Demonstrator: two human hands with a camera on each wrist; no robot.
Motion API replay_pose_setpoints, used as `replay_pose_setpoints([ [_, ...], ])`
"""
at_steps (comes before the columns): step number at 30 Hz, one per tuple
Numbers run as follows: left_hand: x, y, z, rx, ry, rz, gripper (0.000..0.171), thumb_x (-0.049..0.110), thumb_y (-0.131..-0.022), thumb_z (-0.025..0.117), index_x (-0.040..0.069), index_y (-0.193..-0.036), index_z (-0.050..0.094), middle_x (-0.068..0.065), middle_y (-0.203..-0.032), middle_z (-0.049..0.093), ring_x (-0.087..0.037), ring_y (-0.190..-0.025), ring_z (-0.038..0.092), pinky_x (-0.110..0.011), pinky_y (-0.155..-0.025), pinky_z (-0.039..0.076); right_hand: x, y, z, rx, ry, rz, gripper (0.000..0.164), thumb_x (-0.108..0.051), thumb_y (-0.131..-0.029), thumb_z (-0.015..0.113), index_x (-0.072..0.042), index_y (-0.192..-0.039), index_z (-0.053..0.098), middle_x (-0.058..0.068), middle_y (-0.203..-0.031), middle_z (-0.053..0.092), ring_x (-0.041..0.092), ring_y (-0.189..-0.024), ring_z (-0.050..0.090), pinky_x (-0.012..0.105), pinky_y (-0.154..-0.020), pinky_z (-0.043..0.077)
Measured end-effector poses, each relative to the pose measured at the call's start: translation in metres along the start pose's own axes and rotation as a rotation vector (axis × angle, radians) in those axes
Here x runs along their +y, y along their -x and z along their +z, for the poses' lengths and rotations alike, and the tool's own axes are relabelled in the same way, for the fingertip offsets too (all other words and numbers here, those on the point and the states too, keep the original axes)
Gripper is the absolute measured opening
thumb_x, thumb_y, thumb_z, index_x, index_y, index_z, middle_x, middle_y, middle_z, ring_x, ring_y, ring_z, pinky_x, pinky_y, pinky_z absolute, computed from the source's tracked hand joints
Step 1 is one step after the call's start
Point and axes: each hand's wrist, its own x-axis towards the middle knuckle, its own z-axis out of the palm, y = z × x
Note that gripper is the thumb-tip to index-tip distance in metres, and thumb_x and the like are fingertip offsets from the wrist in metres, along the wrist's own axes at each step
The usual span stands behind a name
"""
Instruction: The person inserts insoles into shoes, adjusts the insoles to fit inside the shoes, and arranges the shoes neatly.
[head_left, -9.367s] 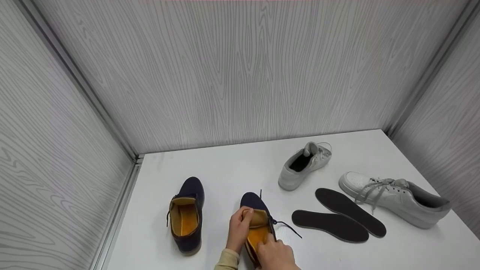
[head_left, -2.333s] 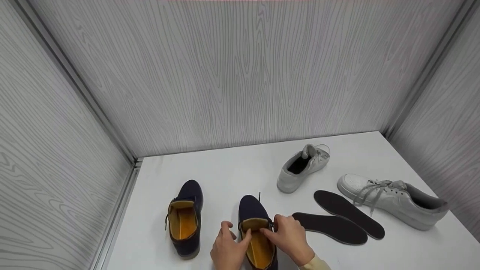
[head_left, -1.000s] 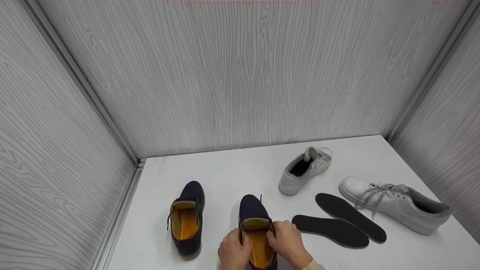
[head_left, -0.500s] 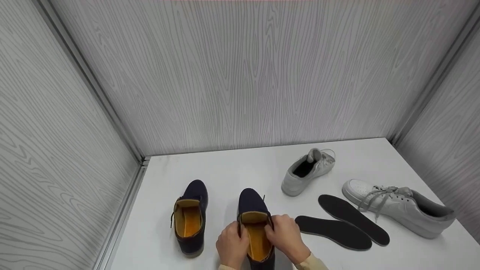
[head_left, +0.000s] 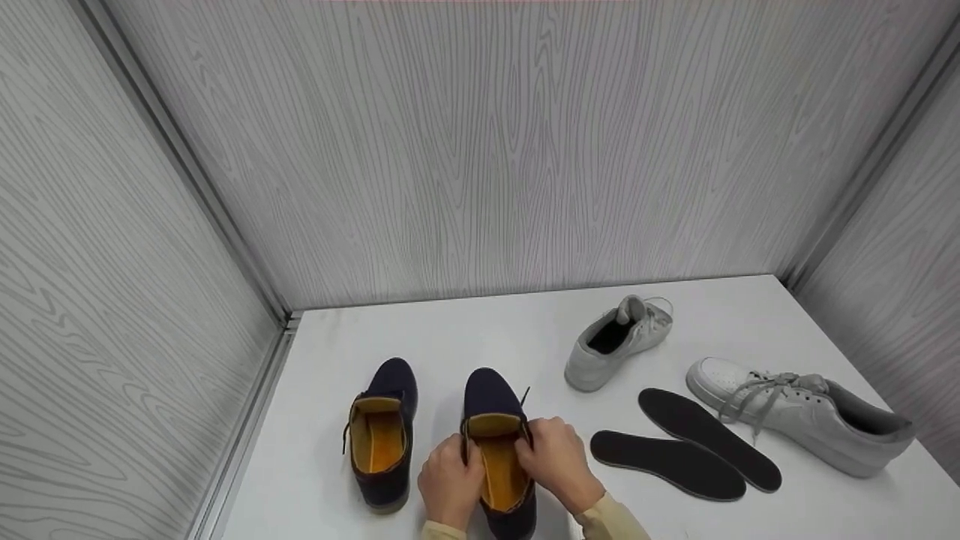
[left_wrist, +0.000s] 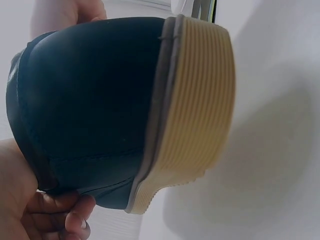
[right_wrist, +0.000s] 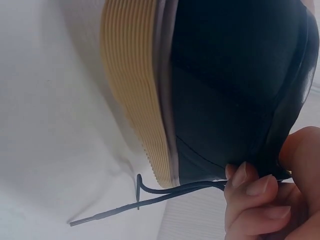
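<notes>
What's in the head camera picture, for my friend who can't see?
A left hand and right hand hold a dark blue shoe with an orange inside. A matching shoe stands to its left; two white sneakers and two black insoles lie to the right.

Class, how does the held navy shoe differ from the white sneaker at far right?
The navy shoe has an orange insole; the white sneaker has a grey lining. The left hand and right hand grip the navy shoe; the white sneaker rests on the table. The navy shoe's toe points forward; the white sneaker's points mostly left. Both are lace-up shoes.
</notes>
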Motion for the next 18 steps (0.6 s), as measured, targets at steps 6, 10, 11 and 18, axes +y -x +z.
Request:
replay_pose_setpoints([
  [6,-0.007,-0.009,-0.005,0.066,-0.003,0.045,0.024,0.015,-0.078,0.066,0.013,-0.060,0.050,-0.002,-0.057,0.050,-0.025,-0.049,0.053,-0.038,-0.045,0.039,-0.007,-0.010,0.005,0.010,-0.001,-0.012,0.027,-0.015,-0.075,0.062,-0.015,-0.053,0.046,-0.003,-0.051,0.044,0.014,-0.045,0.043,0.030,-0.040,0.033],
  [10,-0.012,-0.016,-0.012,0.050,-0.007,0.037,0.028,0.016,-0.080,0.064,0.015,-0.058,0.045,0.000,-0.054,0.043,-0.021,-0.046,0.045,-0.034,-0.043,0.032,-0.014,-0.017,0.010,0.040,0.009,-0.031,0.029,-0.015,-0.073,0.062,-0.015,-0.051,0.044,-0.001,-0.051,0.045,0.017,-0.045,0.046,0.032,-0.040,0.035],
  [11,-0.014,-0.018,-0.013,0.042,-0.011,0.030,0.030,0.017,-0.080,0.063,0.015,-0.057,0.044,0.001,-0.054,0.041,-0.019,-0.045,0.043,-0.033,-0.044,0.031,-0.015,-0.018,0.011,0.043,0.010,-0.036,0.029,-0.015,-0.073,0.062,-0.016,-0.050,0.044,-0.001,-0.051,0.045,0.017,-0.045,0.046,0.032,-0.040,0.035],
  [18,-0.021,-0.032,-0.018,0.043,-0.021,0.050,0.030,0.016,-0.080,0.064,0.015,-0.058,0.044,0.000,-0.053,0.041,-0.019,-0.046,0.042,-0.033,-0.045,0.030,-0.023,-0.030,0.017,0.020,-0.017,-0.036,0.030,-0.015,-0.075,0.061,-0.016,-0.050,0.044,-0.004,-0.050,0.042,0.012,-0.044,0.042,0.029,-0.040,0.033],
])
